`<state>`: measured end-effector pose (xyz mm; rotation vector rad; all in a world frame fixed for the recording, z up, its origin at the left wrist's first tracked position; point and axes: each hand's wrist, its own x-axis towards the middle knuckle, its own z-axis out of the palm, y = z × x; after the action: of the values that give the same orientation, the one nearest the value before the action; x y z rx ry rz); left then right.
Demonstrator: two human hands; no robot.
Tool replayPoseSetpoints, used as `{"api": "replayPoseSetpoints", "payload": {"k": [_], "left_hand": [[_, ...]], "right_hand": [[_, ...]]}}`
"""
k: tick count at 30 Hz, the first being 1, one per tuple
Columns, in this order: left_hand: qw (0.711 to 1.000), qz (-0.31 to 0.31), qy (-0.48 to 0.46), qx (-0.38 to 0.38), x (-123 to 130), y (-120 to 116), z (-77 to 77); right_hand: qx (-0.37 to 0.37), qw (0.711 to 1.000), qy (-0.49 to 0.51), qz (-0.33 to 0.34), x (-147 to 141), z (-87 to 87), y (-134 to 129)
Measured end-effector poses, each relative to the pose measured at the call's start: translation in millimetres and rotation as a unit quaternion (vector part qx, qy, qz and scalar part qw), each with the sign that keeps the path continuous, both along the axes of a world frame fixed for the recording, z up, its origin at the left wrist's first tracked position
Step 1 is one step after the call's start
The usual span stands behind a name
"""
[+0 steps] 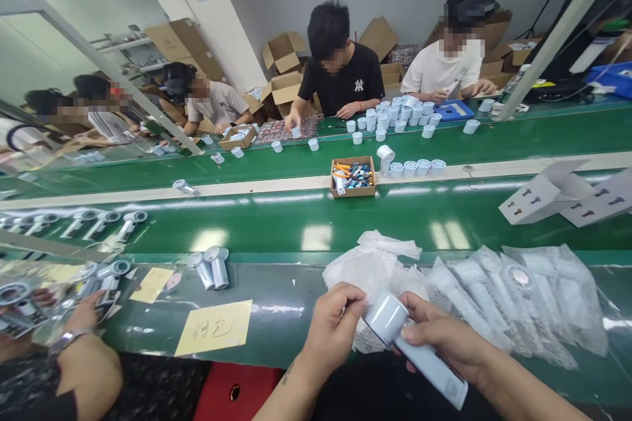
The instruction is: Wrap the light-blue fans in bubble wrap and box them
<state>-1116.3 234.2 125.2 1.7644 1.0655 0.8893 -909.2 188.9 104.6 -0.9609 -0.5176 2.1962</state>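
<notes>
Pale blue plastic makes up the shiny tool with a round head and a long flat handle [388, 319], low in the frame, right of the middle. The right hand [442, 335] grips its handle. The left hand [330, 319] has its fingertips close together by the head; I cannot tell if they pinch the tool or thin plastic. Just behind is a heap of crumpled whitish plastic bags [365, 263].

At the right, a row of pale blue tools in see-through bags [518, 296] looks done. The held tool looks bare, and so do two pale tools [217, 270] left of the middle, so these seem left to bag.

The shiny dark green table [276, 302] also has a yellow paper with writing [214, 327]. Past it runs a bright green belt [276, 230], with a small brown cardboard box of parts [353, 192] beyond. At the top, people sit before big brown cartons [286, 52].
</notes>
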Motion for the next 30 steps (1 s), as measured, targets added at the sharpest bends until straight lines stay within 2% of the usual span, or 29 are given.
{"api": "replayPoseSetpoints", "payload": {"k": [2,4,8,12,14,16,18,20,21,22,23,25,27,29,30], "left_hand": [[0.988,-0.061,0.036,0.134,-3.3,-2.3,0.4],[0.972,-0.098,0.059,0.205,-2.8,-4.5,0.6],[0.963,-0.09,0.048,0.251,10.8,-2.9,9.8],[0.918,-0.149,0.081,0.358,18.0,0.5,18.4],[0.908,-0.155,0.112,0.372,15.2,-3.9,13.3],[0.922,-0.114,0.108,0.353,14.3,-12.3,3.0],[0.935,-0.123,0.077,0.323,19.6,-20.9,-6.3],[0.938,-0.198,0.061,0.278,29.9,-24.9,-9.2],[0.941,-0.23,0.062,0.24,35.2,-24.6,-7.7],[0.952,-0.237,0.067,0.183,39.6,-22.8,-4.7],[0.967,-0.218,0.07,0.108,42.7,-20.1,-0.9],[0.98,-0.173,0.057,-0.082,43.6,-13.9,6.8],[0.954,-0.16,0.036,-0.251,38.6,-9.3,11.6],[0.925,-0.165,0.004,-0.343,31.1,-7.4,13.8],[0.914,-0.171,-0.013,-0.368,27.9,-7.1,14.7]], "right_hand": [[-0.023,0.999,-0.016,-0.022,1.3,-1.4,-3.8],[-0.043,0.998,-0.019,-0.042,0.1,-0.8,-7.9],[-0.058,0.996,-0.007,-0.067,-5.8,7.5,-14.0],[-0.067,0.989,-0.014,-0.132,-4.2,18.6,-20.8],[-0.083,0.979,-0.034,-0.182,-2.4,21.9,-25.0],[-0.106,0.968,-0.051,-0.221,-3.7,21.4,-27.5],[-0.126,0.958,-0.052,-0.252,-8.9,16.5,-26.9],[-0.136,0.949,-0.047,-0.281,-15.7,8.7,-24.3],[-0.136,0.945,-0.049,-0.294,-18.3,4.9,-23.3],[-0.132,0.943,-0.06,-0.299,-19.5,2.1,-23.1],[-0.124,0.945,-0.085,-0.292,-19.1,1.0,-24.0],[-0.076,0.953,-0.184,-0.229,-11.9,5.8,-29.8],[0.031,0.937,-0.315,-0.144,3.6,21.1,-40.9],[0.139,0.906,-0.396,-0.063,25.1,42.6,-55.5],[0.168,0.902,-0.396,-0.033,36.6,52.5,-63.2]]}}
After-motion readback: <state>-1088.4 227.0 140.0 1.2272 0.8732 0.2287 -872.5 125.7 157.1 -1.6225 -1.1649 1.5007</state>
